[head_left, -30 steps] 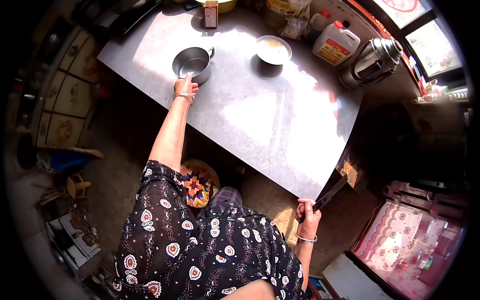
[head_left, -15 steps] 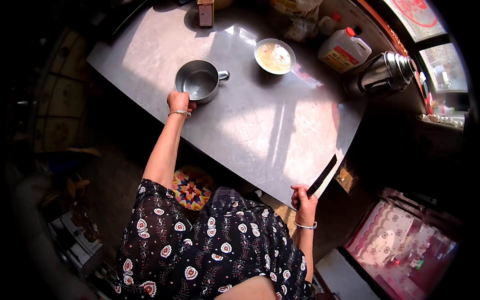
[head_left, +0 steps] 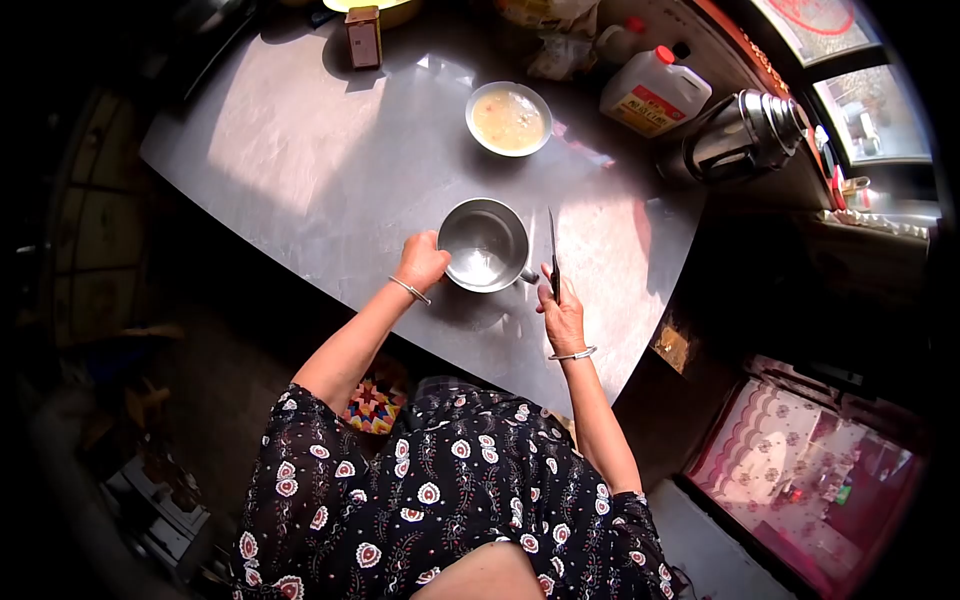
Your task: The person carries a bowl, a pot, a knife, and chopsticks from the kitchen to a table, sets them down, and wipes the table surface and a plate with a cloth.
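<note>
A large steel mug [head_left: 483,245] is in the middle of the counter, its inside empty but for bright reflections. My left hand [head_left: 424,260] is closed on its left side; whether it grips the rim or a second handle is hidden. On the mug's right side a handle [head_left: 528,276] sticks out towards my right hand [head_left: 562,312]. That hand is closed round the dark handle of a knife [head_left: 554,250], whose narrow blade points away from me, just right of the mug. I cannot tell whether its fingers touch the mug's handle.
Behind the mug stands a white bowl [head_left: 509,152] of pale yellow liquid. A white jug with a red cap [head_left: 655,92] and a steel flask [head_left: 740,140] line the window side. A small box [head_left: 364,38] and a yellow basin [head_left: 398,12] are at the back. The counter's edge [head_left: 300,280] curves before me.
My left hand has brought the mug rightwards and nearer to me. My right hand has come up and left with the knife, from the counter's near right corner to beside the mug.
</note>
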`<state>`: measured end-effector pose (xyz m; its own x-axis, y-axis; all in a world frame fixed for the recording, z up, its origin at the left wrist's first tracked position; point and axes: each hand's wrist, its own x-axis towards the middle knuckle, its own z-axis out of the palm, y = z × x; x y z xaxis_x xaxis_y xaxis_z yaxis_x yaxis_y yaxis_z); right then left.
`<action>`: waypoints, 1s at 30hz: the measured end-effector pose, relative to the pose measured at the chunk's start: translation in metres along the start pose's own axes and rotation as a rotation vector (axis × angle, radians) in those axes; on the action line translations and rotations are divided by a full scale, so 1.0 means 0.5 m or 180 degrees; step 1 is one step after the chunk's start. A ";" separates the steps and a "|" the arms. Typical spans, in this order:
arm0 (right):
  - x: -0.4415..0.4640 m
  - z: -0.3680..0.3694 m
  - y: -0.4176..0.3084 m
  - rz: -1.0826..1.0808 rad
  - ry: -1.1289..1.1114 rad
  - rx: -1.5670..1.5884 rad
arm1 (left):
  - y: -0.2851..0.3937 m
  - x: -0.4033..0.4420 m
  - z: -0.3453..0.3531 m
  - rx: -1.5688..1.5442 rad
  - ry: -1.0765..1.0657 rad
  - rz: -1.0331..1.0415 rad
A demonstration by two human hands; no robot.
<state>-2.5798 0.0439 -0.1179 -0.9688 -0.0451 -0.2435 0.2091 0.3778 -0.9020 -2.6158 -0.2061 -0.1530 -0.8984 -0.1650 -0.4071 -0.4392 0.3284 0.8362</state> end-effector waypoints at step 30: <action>-0.043 -0.092 -0.014 0.1646 -0.0994 0.1165 | 0.153 0.277 0.011 -0.3721 -0.0823 -0.0430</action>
<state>-2.5663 0.0846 -0.0900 -0.6614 -0.2278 -0.7146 0.7166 0.0895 -0.6917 -2.7738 -0.1990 -0.1473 -0.8785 0.1021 -0.4667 -0.3805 -0.7403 0.5543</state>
